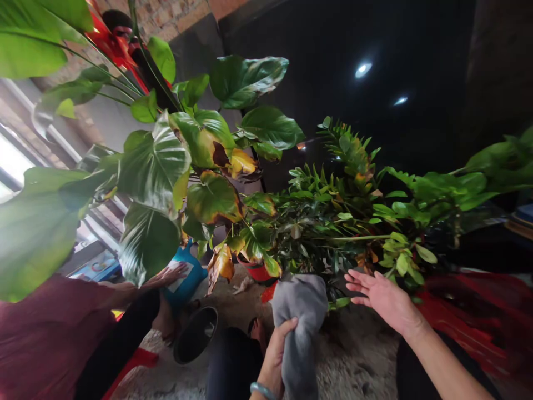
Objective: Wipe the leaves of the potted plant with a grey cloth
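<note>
My left hand [275,350], with a pale bangle at the wrist, is wrapped round a grey cloth [300,311] low in the middle of the view. The cloth bunches upward above my thumb and hangs down beside the wrist. To the right, my right hand [385,300] reaches toward the plants, its fingers stretched out and holding nothing. Just beyond its fingertips are small dark green leaves [300,228] and a lighter leafy sprig [403,258]. Large broad leaves [154,161] fill the left side, several of them browned or yellow at the edges.
At the left sits another person in a dark red top [50,339], a hand resting on a blue bag [187,278]. A dark bucket [195,335] stands on the rough floor. A red pot [258,271] is under the leaves, and red plastic [474,316] lies at right.
</note>
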